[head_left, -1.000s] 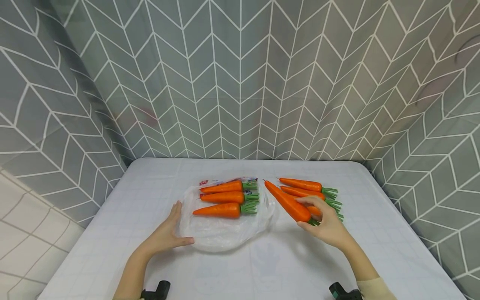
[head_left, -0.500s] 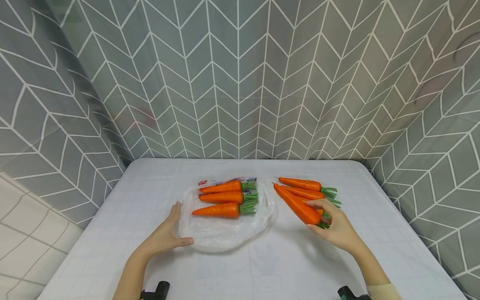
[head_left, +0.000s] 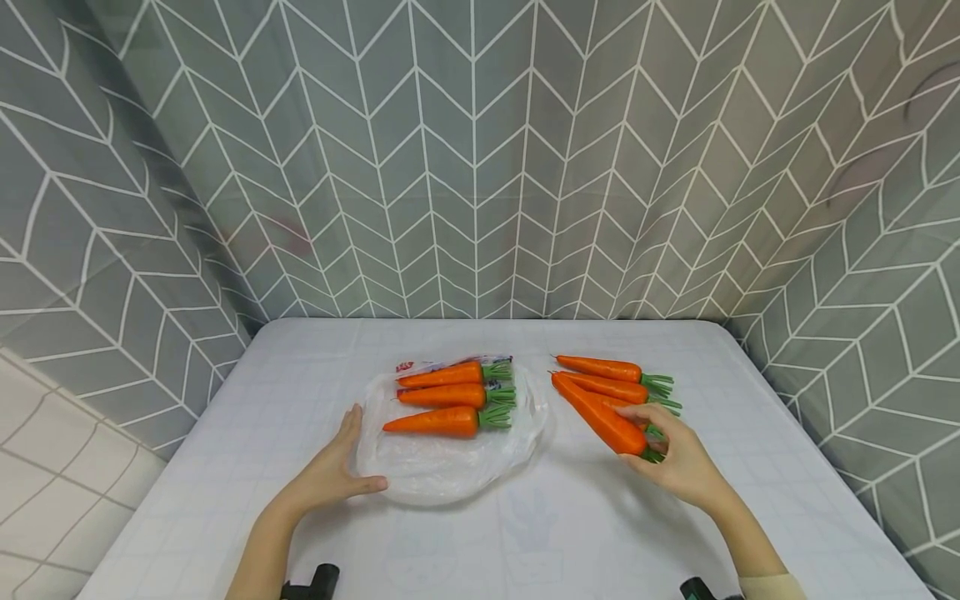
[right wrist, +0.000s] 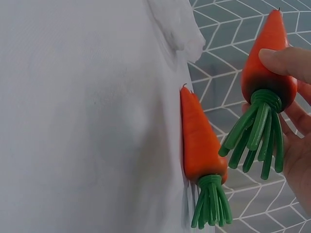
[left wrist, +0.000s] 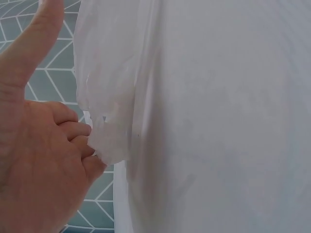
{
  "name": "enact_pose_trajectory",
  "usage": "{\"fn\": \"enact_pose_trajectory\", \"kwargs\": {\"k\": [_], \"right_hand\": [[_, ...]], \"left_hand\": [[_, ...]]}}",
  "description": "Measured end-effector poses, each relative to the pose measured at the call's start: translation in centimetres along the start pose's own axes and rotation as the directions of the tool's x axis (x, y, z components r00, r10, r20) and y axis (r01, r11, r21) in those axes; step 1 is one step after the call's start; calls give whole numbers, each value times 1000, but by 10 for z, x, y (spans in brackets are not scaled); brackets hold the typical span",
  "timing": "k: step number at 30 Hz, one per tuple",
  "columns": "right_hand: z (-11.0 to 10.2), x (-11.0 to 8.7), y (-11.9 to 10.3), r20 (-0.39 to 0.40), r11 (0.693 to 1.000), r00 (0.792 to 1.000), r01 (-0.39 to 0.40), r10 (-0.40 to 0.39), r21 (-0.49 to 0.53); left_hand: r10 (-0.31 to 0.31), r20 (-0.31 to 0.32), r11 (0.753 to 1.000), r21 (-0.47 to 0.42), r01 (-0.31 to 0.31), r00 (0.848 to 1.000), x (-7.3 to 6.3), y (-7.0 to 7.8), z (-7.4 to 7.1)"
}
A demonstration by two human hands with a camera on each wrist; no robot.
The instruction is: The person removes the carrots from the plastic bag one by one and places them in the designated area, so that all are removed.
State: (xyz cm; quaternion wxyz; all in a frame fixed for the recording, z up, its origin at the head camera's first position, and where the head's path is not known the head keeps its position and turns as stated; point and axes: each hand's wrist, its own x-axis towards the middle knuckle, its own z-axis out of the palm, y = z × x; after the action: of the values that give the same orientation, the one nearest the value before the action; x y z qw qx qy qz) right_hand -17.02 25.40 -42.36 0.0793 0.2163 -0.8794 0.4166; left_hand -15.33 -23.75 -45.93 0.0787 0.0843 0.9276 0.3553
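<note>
My right hand (head_left: 678,460) grips an orange carrot (head_left: 598,417) near its green-stemmed end, tip pointing back and left. In the right wrist view, the thumb presses this carrot (right wrist: 265,80) from one side, with fingers behind it. The carrot overlaps others at the right, including a top carrot (head_left: 600,367) and a second carrot (head_left: 606,387). My left hand (head_left: 326,471) rests at the left edge of a white plastic bag (head_left: 442,477), thumb spread away from the fingers. Its fingertips touch the crumpled bag edge (left wrist: 111,141) in the left wrist view.
On the bag lie three carrots in a row: a back carrot (head_left: 442,375), a middle carrot (head_left: 442,395) and a front carrot (head_left: 435,422), stems to the right. A white cloth covers the table (head_left: 480,558). Grey patterned curtains (head_left: 480,167) stand behind and at both sides.
My right hand has moved the carrot to the right and slightly nearer, beside the carrots there. My left hand and the bag have stayed in place.
</note>
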Motion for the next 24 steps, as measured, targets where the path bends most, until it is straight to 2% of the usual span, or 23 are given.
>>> {"fn": "enact_pose_trajectory", "kwargs": {"k": [9, 24], "right_hand": [[-3, -3, 6, 9, 1000, 1000, -20, 20, -13], [-13, -10, 16, 18, 998, 1000, -5, 6, -67]], "left_hand": [[29, -2, 999, 15, -29, 1000, 0, 1, -1], [29, 2, 999, 14, -29, 1000, -3, 3, -2]]}}
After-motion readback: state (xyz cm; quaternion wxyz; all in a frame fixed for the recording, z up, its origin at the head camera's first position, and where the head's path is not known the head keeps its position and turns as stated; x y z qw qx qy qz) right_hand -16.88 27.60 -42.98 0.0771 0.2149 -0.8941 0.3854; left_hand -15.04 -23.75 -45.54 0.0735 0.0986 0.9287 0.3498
